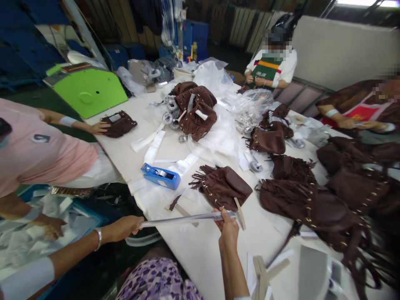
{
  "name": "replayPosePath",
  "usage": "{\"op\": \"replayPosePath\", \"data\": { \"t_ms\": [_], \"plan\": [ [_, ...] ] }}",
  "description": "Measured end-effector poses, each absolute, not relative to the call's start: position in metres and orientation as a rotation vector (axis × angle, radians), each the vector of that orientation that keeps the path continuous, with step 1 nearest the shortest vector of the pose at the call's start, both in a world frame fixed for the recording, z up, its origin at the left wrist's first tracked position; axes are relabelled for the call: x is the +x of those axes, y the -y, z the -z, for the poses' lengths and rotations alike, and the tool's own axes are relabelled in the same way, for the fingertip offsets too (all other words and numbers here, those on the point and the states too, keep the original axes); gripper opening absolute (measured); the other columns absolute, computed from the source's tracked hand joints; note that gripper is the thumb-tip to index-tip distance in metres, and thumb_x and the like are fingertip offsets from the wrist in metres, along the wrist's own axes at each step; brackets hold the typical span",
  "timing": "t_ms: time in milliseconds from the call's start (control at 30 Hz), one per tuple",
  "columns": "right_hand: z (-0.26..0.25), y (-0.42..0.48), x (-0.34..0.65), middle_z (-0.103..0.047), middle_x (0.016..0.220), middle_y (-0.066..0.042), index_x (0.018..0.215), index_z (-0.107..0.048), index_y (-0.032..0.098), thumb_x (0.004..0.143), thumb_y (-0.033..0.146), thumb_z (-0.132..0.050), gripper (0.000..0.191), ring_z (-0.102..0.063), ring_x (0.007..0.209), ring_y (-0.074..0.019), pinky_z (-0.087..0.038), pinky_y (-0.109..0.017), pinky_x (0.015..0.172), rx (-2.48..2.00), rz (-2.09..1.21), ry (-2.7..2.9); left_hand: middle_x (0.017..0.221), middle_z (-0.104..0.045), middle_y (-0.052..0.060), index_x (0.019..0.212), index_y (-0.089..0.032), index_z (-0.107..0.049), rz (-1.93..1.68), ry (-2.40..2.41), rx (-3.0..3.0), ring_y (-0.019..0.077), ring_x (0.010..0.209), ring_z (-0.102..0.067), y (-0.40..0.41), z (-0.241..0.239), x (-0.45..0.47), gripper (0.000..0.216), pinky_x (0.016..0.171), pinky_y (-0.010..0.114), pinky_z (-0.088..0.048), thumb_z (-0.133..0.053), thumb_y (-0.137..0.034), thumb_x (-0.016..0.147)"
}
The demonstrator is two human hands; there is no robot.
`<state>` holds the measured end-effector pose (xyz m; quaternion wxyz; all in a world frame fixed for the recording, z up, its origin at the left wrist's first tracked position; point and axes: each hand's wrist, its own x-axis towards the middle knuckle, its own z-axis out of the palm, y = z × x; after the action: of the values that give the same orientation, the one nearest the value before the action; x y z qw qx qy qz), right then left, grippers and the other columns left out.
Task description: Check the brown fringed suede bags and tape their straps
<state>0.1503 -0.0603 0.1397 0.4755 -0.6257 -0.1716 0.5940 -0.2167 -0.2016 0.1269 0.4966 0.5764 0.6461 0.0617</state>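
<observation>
Two hands shared one long strip of clear plastic (pixel 184 218) low in the middle of the frame. The left hand (pixel 125 228), wearing a bracelet at the wrist, had its fingers curled shut around the strip's left end, just off the table's near edge. The right hand (pixel 229 228) pinched the right end between thumb and fingertips, the fingers pressed together and raised over the white table (pixel 200 250). The strip ran nearly level between them, pulled straight.

Just above the right hand lay a brown fringed bag (pixel 223 185) with small gold eyelets, and a pale flat stick (pixel 240 213) leaned beside the right fingers. Left of the bag sat a blue tape dispenser (pixel 161 176) on white paper strips. A heap of brown bags (pixel 328 196) filled the right side of the frame, and another pile (pixel 195 108) sat near the upper centre among crumpled clear wrapping.

At the left edge, a person in a pink shirt (pixel 40 154) rested a hand on a small brown pouch (pixel 118 123); two more people worked at the far end, upper right. A bright green panel (pixel 89 91) stood in the upper left.

The lower right corner was blurred and stretched, so the pale pieces there could not be made out. The left hand's fingertips were hidden behind the strip, and both forearms were cut off by the bottom edge.
</observation>
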Motion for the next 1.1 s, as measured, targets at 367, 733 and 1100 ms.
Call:
{"op": "replayPosePath", "data": {
  "t_ms": [367, 733, 1100],
  "plan": [
    [-0.093, 0.05, 0.209, -0.074, 0.091, -0.019, 0.103, -0.065, 0.01, 0.069, 0.044, -0.071, 0.049, -0.071, 0.083, -0.0252, -0.055, -0.03, 0.059, -1.61, -1.348, 0.483, 0.056, -0.047, -0.003, 0.08, -0.018, -0.061, -0.226, -1.581, 0.919, 0.0113, 0.042, -0.035, 0.206, -0.202, -0.242, 0.037, 0.044, 0.025, -0.029, -0.052, -0.054, 0.083],
    [-0.156, 0.118, 0.223, -0.061, 0.048, -0.007, 0.059, -0.061, 0.018, 0.077, 0.05, -0.067, 0.037, -0.061, 0.044, -0.0197, -0.043, -0.027, 0.045, -2.169, -1.284, 1.338, 0.057, -0.042, -0.006, 0.092, -0.009, -0.063, -0.484, -0.727, 0.137, -0.0006, 0.036, -0.016, 0.137, -0.242, -0.152, 0.011, 0.032, 0.012, -0.017, -0.06, -0.017, 0.085],
    [-0.236, 0.153, 0.023, -0.051, 0.142, -0.012, 0.136, -0.048, 0.025, 0.089, 0.019, -0.057, 0.049, -0.06, 0.101, -0.0227, -0.051, -0.035, 0.073, -0.773, 0.262, 2.495, 0.061, -0.036, -0.008, 0.088, -0.01, -0.055, -0.57, -0.5, 0.134, -0.0025, 0.037, -0.031, 0.039, -0.255, -0.103, 0.017, 0.034, 0.003, -0.026, -0.04, -0.012, 0.096]
  ]
}}
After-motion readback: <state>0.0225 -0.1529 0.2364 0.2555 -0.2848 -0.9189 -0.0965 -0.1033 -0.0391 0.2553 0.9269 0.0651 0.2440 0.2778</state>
